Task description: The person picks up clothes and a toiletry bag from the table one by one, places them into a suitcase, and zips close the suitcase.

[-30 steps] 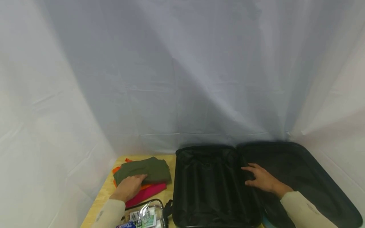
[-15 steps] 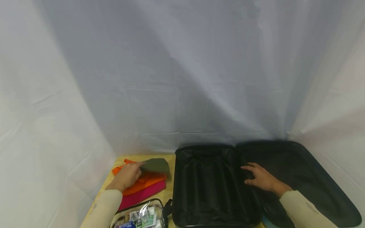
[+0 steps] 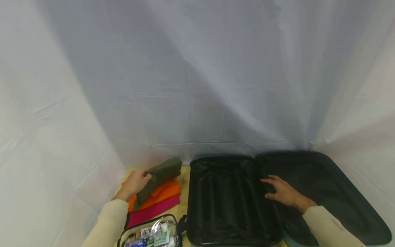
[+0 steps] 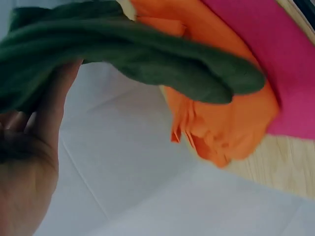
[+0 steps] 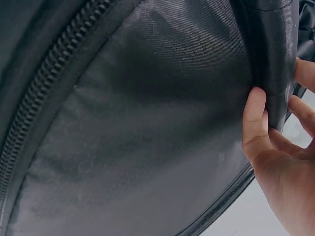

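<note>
My left hand [image 3: 135,181] grips a folded olive-green garment [image 3: 160,171] and holds it tilted above an orange garment [image 3: 163,192], which lies on a pink one [image 3: 154,211]. The left wrist view shows my left hand [image 4: 29,147] with its thumb under the green garment [image 4: 147,54], over the orange garment [image 4: 221,118] and the pink garment [image 4: 266,54]. My right hand [image 3: 279,192] lies on the middle ridge of an open black suitcase [image 3: 228,199]. In the right wrist view my right hand [image 5: 280,162] holds the edge of the suitcase [image 5: 147,123] between thumb and fingers.
A clear zip pouch [image 3: 151,233] with toiletries sits at the near left, in front of the garments. All of it stands on a wooden table [image 3: 183,206]. White cloth [image 3: 197,85] hangs behind and at both sides. A zipper [image 5: 44,103] runs along the suitcase lining.
My left hand has lifted the green garment off the stack and moved it up and back, uncovering the orange one. My right hand has stayed on the suitcase.
</note>
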